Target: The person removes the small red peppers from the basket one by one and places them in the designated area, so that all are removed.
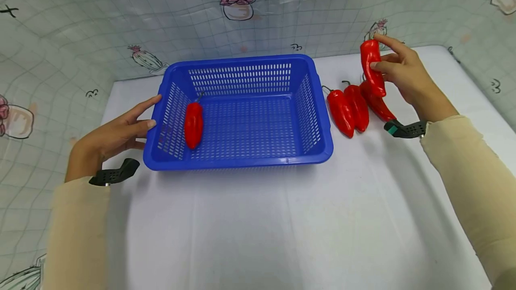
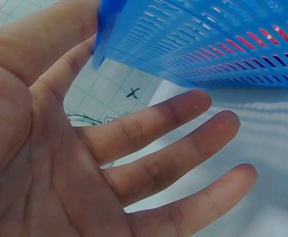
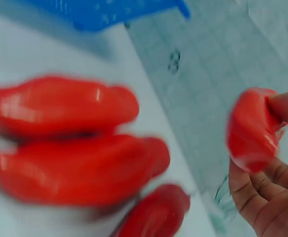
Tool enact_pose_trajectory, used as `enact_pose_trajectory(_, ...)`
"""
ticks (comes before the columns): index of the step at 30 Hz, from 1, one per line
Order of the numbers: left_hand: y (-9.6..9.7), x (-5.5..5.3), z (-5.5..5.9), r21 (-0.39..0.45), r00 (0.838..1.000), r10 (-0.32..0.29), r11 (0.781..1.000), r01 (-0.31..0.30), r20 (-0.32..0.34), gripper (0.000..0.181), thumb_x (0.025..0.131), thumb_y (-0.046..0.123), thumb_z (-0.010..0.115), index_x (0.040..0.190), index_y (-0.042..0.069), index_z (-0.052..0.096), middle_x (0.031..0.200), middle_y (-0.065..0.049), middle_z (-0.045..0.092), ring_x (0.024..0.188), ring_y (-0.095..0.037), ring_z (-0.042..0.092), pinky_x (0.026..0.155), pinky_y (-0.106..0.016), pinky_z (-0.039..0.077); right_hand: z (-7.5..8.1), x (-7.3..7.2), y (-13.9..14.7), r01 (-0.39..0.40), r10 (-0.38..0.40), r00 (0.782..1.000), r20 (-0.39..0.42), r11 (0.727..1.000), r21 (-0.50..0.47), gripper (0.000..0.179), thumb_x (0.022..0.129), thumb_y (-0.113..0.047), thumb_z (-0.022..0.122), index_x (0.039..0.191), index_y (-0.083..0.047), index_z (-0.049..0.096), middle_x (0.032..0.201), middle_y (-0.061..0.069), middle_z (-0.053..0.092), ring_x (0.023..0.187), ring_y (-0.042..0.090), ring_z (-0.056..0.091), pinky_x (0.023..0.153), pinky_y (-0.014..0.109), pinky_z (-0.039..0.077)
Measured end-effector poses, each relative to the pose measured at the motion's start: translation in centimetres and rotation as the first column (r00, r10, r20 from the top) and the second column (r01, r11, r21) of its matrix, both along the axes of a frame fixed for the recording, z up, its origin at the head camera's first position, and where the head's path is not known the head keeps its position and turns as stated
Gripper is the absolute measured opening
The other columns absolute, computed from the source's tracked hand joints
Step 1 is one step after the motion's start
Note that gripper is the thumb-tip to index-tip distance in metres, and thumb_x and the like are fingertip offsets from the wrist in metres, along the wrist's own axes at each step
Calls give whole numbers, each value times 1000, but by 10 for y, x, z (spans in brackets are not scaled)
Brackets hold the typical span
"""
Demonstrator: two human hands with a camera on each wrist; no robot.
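My right hand (image 1: pixel 407 73) pinches a glossy red chili pepper (image 1: pixel 372 68) between thumb and fingers, above the table's right side. In the right wrist view this pepper (image 3: pixel 252 129) hangs in the air, apart from the others. Below it lie three more red peppers (image 1: pixel 341 112), side by side to the right of a blue plastic basket (image 1: pixel 238 161). Inside the basket, near its left wall, rests one red pepper (image 1: pixel 194 125). My left hand (image 1: pixel 114 133) touches the basket's left rim with thumb and index finger; its other fingers (image 2: pixel 168 123) extend straight under the rim, holding nothing.
A white cloth covers the table (image 1: pixel 242 227). Behind and at both sides stands a grid-patterned curtain (image 1: pixel 290 17) with cactus drawings, close to the table's back edge. The basket's slotted walls rise above the tabletop.
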State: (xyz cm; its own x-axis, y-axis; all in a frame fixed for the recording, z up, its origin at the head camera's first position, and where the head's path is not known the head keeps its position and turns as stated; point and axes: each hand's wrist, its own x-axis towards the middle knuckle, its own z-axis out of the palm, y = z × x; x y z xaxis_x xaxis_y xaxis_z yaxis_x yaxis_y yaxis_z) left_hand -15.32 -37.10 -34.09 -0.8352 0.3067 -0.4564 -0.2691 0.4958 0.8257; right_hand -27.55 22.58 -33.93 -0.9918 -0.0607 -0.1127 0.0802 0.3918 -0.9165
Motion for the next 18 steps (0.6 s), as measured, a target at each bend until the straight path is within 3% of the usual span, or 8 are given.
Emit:
enact_pose_trajectory(8,1,-1,0,3,1000,13,1000,-13,9,66,103,33,48,152,53,10,162,-17,17,135,-51,40,100,-66,43,-25,2,38,112,-119,986,118,992,64,59,99,-30,56,152,-38,32,146,11,38,100,7,47,64,8,50)
enact_pose_trajectory(13,2,-1,1,-1,999,25,1000,-25,19,67,102,34,49,152,54,9,163,-18,16,135,-51,40,101,-66,42,-36,4,49,168,-198,963,184,972,164,58,99,-38,54,153,-34,34,157,9,31,117,16,43,64,6,47)
enact_pose_trajectory(16,2,-1,2,3,999,33,999,-33,26,67,102,34,50,152,54,10,163,-17,15,135,-51,39,101,-66,42,-42,5,51,179,-235,947,220,953,245,61,98,-44,52,154,-26,34,158,11,30,127,24,39,87,17,52)
enact_pose_trajectory(18,2,1,3,9,999,32,999,-32,27,67,103,33,49,152,54,10,163,-17,15,135,-50,40,100,-66,42,-45,6,52,198,-264,936,233,942,272,63,98,-46,52,154,-22,34,159,10,28,130,25,37,103,29,48)
